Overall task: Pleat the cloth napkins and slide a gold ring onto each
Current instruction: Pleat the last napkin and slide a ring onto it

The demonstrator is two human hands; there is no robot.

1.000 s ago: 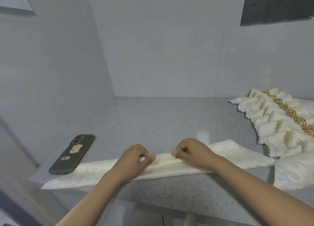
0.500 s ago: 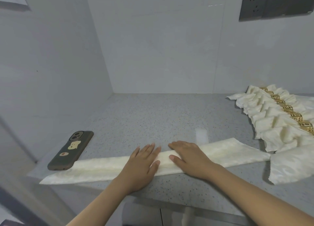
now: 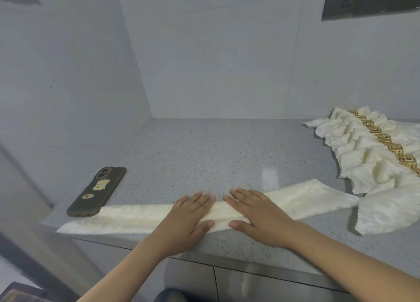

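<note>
**A:** Where do you stand with this one?

**B:** Your left hand (image 3: 189, 213) and right hand (image 3: 254, 210) both lie flat, fingers straight and spread, pressing the middle of the long pleated cream cloth napkin (image 3: 141, 215). It runs as a narrow band across the lower centre of the frame, along the front edge of the speckled grey stone counter (image 3: 204, 151). You hold nothing; you only press.

**A:** So how do I finish the step well?

**B:** Press evenly, then sweep each palm outward toward its own end, so the folds crease the whole length and not just under your hands. The ends look looser than the middle, so I judge they need it most. Keep one palm down when you lift the other, or the pleats may spring open.

**A:** What's around me?

**B:** At lower left a dark olive phone in a bear-patterned case (image 3: 97, 191) touches or just overlaps the napkin's left end; it could snag your left sweep. At right sits a row of finished cream napkins (image 3: 354, 156) threaded with patterned gold rings (image 3: 386, 140). Another flat cream cloth (image 3: 386, 213) lies just beside your napkin's right tip. I can't spot a loose ring.
</note>
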